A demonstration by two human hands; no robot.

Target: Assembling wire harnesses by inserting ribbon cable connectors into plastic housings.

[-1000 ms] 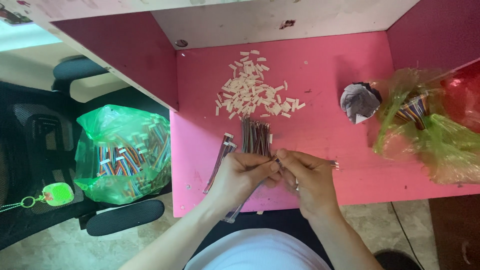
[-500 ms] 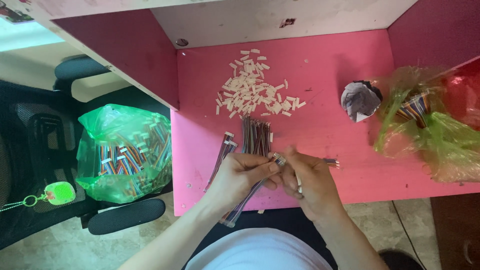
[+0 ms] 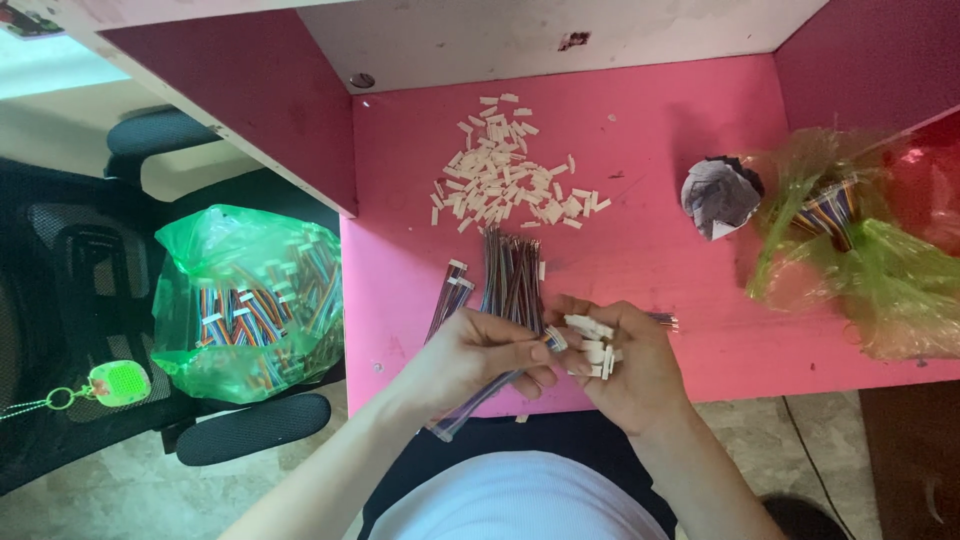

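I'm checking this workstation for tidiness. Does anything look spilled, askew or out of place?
The small white connector pieces lie scattered loose on the pink desk, not in any container. A crumpled paper wad sits beside a rumpled green bag. Another green bag of coloured wires rests on the chair, off the desk.

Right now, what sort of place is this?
Probably a small home or workshop assembly bench: a pink desk with a pile of white connector housings, bundled ribbon wires, and a green bag of finished cables.

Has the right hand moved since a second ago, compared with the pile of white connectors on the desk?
Barely. The right hand stays below the pile of white connectors, near the pink desk's front edge; it has turned palm-up, showing a handful of white pieces.
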